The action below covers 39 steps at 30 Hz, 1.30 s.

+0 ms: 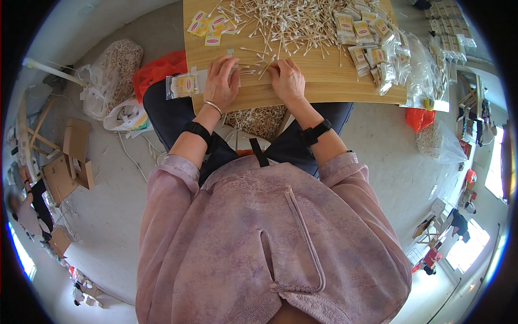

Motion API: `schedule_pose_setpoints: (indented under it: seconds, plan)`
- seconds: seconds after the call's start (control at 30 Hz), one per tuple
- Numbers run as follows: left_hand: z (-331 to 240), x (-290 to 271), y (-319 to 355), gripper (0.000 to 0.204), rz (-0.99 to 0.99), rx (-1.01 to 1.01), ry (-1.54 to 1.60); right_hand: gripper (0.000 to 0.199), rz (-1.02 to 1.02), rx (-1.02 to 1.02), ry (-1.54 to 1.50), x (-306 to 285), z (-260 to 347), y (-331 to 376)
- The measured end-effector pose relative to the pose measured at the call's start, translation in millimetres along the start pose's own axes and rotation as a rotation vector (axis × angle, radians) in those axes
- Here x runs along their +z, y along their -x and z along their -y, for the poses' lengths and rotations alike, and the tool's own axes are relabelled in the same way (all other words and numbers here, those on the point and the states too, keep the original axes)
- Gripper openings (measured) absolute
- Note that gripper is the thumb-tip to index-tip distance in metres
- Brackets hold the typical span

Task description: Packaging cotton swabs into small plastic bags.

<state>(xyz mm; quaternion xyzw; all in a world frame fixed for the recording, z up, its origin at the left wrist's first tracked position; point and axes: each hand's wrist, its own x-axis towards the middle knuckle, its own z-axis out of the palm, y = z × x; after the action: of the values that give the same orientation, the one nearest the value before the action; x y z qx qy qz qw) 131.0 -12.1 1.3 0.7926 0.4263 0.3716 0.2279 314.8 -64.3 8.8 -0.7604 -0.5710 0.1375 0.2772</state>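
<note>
Fingers of the left hand [221, 85] bent, tips low over the table [329, 83], upper centre of frame; undersides hidden, can't tell if gripping. Fingers of the right hand [288, 82] curled in, tips by loose swabs [248, 71]; pinch can't be confirmed. Those swabs lie between the hands, some ends possibly covered.

Left to right: clear floor bag [123, 67], upper left, contents swab-like but blurry. Red bag [156, 70] next, partly hidden by the knee. Swab packet [182, 86] at table's left edge, just beside left hand. Yellow cards [212, 40] above it, overlapping. Swab pile [286, 24], upper centre, cut off by top edge. Filled packets [362, 32], upper right, heaped, lower ones covered. Clear plastic [422, 67] right of those, glare, contents unclear.
</note>
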Motion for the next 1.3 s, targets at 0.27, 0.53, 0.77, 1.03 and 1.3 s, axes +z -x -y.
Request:
schedule_pose_setpoints:
  seconds: [0.27,0.53,0.77,1.03,1.3]
  plan:
    - [8,4,4,0.027,0.117,0.059,-0.09,0.011,-0.043,0.006,-0.102,-1,-7,-5]
    - [5,5,3,0.032,0.06,0.062,-0.097,0.018,-0.057,-0.216,-0.031,1,-2,-1]
    - [2,3,2,0.032,0.077,0.009,-0.089,0.018,0.068,-0.385,0.11,2,-8,-13]
    - [6,6,4,0.032,0.099,0.005,-0.116,0.007,0.033,-0.398,0.03,-10,-9,-8]
    - [3,3,1,0.032,0.031,0.041,-0.028,0.013,0.278,-0.569,-0.022,-20,-7,32]
